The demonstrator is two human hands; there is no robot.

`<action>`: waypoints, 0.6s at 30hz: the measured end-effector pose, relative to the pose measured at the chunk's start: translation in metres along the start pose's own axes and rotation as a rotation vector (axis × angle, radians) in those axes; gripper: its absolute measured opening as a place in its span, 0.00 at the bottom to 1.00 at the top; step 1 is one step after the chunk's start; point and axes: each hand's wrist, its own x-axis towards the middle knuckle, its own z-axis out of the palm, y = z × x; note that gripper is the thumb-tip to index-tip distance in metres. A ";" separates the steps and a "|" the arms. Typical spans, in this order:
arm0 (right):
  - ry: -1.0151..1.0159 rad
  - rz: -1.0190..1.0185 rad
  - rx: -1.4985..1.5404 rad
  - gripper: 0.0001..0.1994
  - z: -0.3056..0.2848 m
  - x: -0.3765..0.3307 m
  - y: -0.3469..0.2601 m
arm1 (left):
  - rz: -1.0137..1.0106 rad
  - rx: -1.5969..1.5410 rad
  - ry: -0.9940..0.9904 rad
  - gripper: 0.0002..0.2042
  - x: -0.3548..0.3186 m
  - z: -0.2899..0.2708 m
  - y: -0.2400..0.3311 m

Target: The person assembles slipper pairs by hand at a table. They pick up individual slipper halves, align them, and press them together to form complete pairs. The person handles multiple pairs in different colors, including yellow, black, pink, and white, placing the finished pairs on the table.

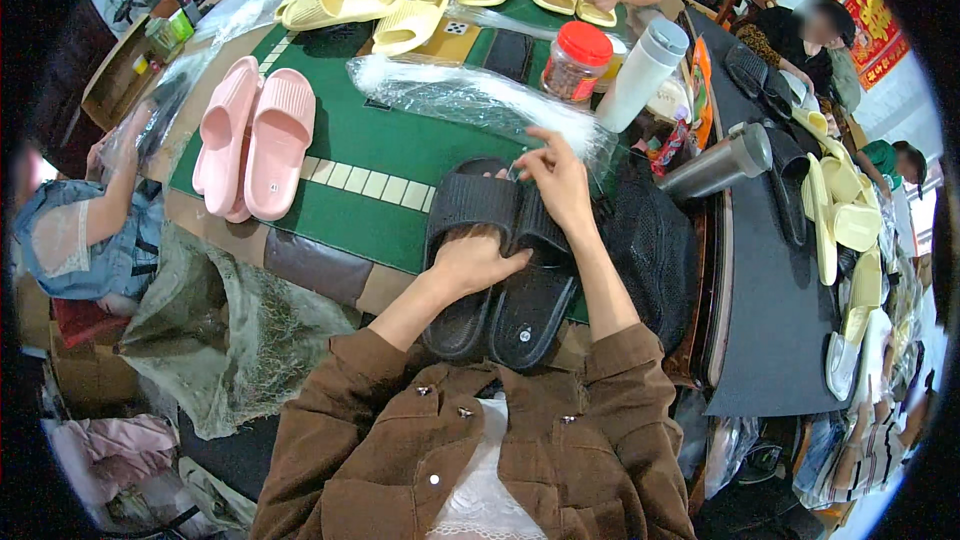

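As the left hand (468,263) holds black slippers (525,302), clear plastic (440,88) lies beyond.

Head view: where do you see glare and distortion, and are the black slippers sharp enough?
In the head view, white glare streaks the clear plastic; the black slippers look fairly sharp; toward the rim, the dark table leans, and black corners surround the rounded picture.

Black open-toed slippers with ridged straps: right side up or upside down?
Right side up: on the black slippers, straps and footbeds face upward; the left hand reaches under one strap.
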 end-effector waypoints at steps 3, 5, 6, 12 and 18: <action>-0.063 0.019 -0.073 0.11 -0.001 -0.003 -0.001 | 0.059 0.054 0.116 0.32 0.000 0.010 -0.006; -0.037 0.016 -0.116 0.09 0.002 -0.004 -0.004 | -0.032 0.025 -0.016 0.33 -0.001 0.002 0.000; -0.049 0.013 -0.137 0.08 0.003 -0.004 -0.007 | -0.010 0.028 0.024 0.33 0.000 0.005 -0.002; -0.143 -0.090 -0.087 0.07 0.004 -0.004 0.004 | -0.094 0.003 -0.095 0.33 0.002 0.000 0.001; -0.177 -0.018 0.089 0.08 0.005 -0.003 0.011 | -0.029 0.004 0.043 0.33 -0.001 0.009 -0.004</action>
